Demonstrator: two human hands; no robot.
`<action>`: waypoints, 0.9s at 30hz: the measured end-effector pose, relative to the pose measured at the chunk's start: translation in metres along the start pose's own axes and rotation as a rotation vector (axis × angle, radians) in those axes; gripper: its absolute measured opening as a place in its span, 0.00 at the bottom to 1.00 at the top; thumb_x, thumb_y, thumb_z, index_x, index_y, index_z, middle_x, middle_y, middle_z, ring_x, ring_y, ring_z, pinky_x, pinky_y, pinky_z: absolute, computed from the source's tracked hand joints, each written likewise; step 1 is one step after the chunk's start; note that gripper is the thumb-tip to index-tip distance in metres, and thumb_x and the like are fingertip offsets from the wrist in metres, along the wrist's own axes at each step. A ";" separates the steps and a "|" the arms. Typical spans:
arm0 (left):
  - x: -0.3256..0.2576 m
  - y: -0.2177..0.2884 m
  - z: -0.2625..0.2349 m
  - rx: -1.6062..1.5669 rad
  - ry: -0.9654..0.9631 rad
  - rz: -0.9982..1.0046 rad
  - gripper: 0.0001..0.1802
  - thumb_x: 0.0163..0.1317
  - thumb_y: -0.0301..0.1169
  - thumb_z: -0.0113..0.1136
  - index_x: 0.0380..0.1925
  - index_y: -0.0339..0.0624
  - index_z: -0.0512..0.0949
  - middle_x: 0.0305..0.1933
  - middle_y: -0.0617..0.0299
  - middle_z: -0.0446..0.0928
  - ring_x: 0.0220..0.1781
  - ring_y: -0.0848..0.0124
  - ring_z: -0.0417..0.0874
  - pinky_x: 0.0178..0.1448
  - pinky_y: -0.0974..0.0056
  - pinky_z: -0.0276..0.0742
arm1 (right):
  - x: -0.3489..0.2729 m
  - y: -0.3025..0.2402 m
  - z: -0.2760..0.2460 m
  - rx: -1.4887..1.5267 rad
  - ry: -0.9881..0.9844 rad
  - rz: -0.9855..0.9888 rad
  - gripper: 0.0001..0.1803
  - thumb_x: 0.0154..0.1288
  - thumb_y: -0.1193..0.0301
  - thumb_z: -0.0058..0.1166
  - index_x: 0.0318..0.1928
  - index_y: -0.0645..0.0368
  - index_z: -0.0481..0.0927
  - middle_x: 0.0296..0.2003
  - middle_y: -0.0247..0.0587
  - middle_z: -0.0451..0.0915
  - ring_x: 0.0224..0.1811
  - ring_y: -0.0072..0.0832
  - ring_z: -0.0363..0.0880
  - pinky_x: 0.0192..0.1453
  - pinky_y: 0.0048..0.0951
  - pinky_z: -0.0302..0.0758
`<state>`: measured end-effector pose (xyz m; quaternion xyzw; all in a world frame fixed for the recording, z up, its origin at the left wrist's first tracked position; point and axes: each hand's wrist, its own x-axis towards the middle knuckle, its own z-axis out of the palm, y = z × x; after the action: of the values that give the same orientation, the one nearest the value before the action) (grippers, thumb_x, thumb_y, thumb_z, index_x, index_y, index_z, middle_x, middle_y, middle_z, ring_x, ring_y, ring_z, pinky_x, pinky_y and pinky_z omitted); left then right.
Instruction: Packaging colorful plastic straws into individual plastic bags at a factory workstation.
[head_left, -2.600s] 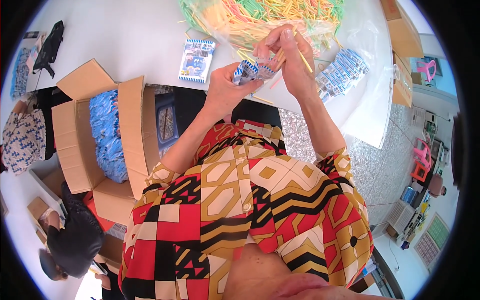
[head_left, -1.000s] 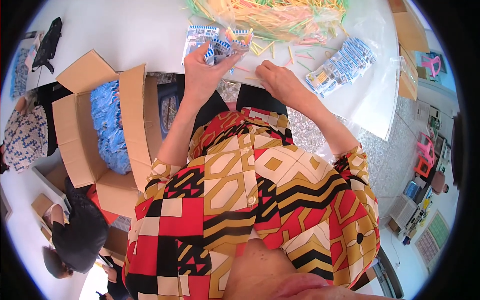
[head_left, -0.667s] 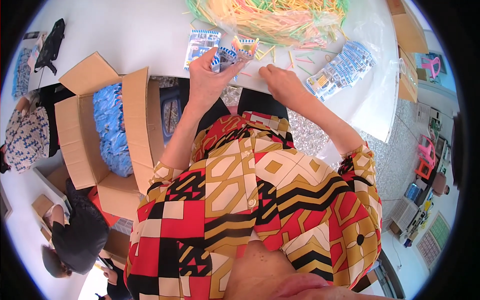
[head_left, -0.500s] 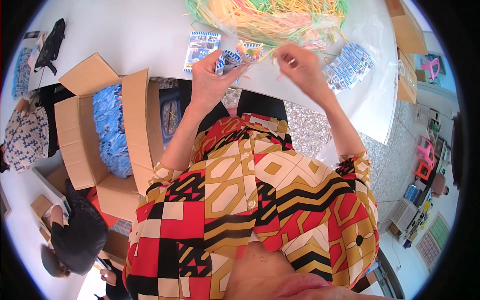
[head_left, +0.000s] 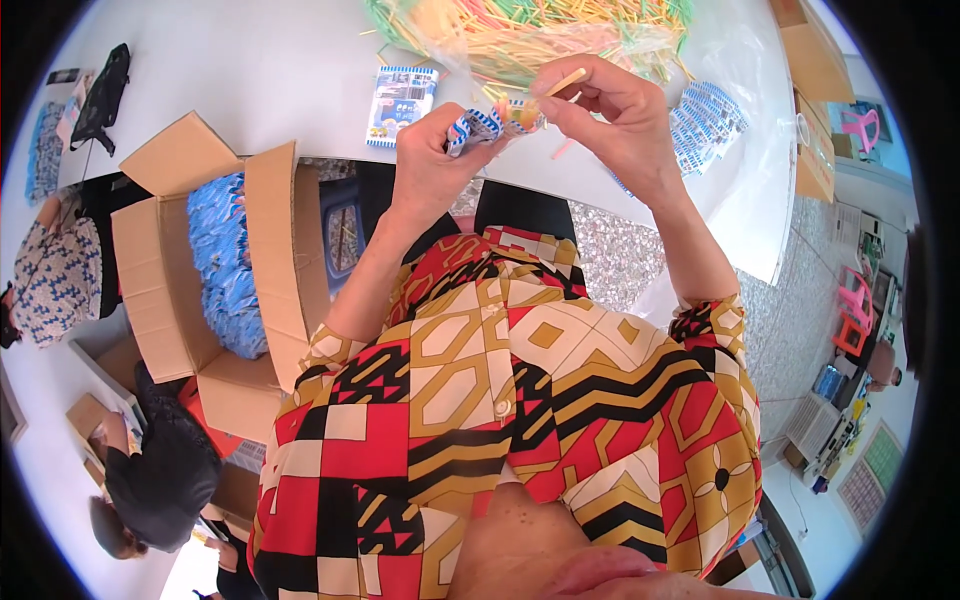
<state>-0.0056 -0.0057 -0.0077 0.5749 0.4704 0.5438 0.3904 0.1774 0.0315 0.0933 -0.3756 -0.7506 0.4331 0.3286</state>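
My left hand point(head_left: 428, 170) is closed round a crumpled blue-and-white striped packet point(head_left: 476, 128). A few yellow sticks show at the packet's opening. Between the thumb and fingers of my right hand point(head_left: 628, 125) is a thin pale-yellow stick point(head_left: 566, 82), just right of the packet. In front of both hands lies a large heap of thin yellow, green and pink sticks point(head_left: 560, 40), partly under clear plastic. A flat blue-and-white packet point(head_left: 402, 106) rests left of the heap. Flat striped packets point(head_left: 708, 122) lie fanned out beyond my right hand.
On my left stands an open cardboard box point(head_left: 155, 270) holding many blue packets point(head_left: 222, 265). A black bag point(head_left: 104, 98) lies on the white table point(head_left: 270, 60) at far left. Cardboard boxes point(head_left: 815, 150) stand past its right edge. Other people point(head_left: 165, 450) are at the left.
My right hand has moved up and turned, and a yellow stick now shows clearly in its fingers. My left hand with the packet has shifted slightly right.
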 end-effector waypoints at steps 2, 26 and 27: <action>0.000 0.002 -0.001 0.007 0.005 -0.005 0.16 0.47 0.27 0.70 0.17 0.35 0.70 0.15 0.67 0.66 0.20 0.81 0.61 0.22 0.70 0.58 | 0.000 0.000 0.000 -0.012 -0.011 -0.006 0.06 0.61 0.80 0.53 0.39 0.62 0.79 0.39 0.32 0.78 0.35 0.15 0.74 0.36 0.18 0.75; -0.002 0.019 -0.003 -0.370 -0.094 -0.263 0.08 0.50 0.25 0.69 0.29 0.36 0.80 0.28 0.66 0.80 0.28 0.83 0.75 0.32 0.74 0.72 | -0.014 0.040 -0.009 0.017 0.038 -0.086 0.10 0.62 0.79 0.53 0.44 0.60 0.79 0.40 0.34 0.79 0.38 0.17 0.75 0.40 0.19 0.73; -0.002 0.016 -0.004 -0.434 -0.071 -0.344 0.08 0.49 0.24 0.69 0.29 0.36 0.80 0.28 0.66 0.80 0.28 0.81 0.77 0.33 0.74 0.72 | -0.017 0.039 -0.012 0.074 0.123 -0.080 0.09 0.62 0.79 0.52 0.43 0.61 0.79 0.38 0.34 0.80 0.39 0.17 0.76 0.40 0.20 0.74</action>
<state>-0.0079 -0.0124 0.0076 0.4082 0.4197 0.5369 0.6074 0.2066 0.0354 0.0602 -0.3587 -0.7269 0.4232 0.4049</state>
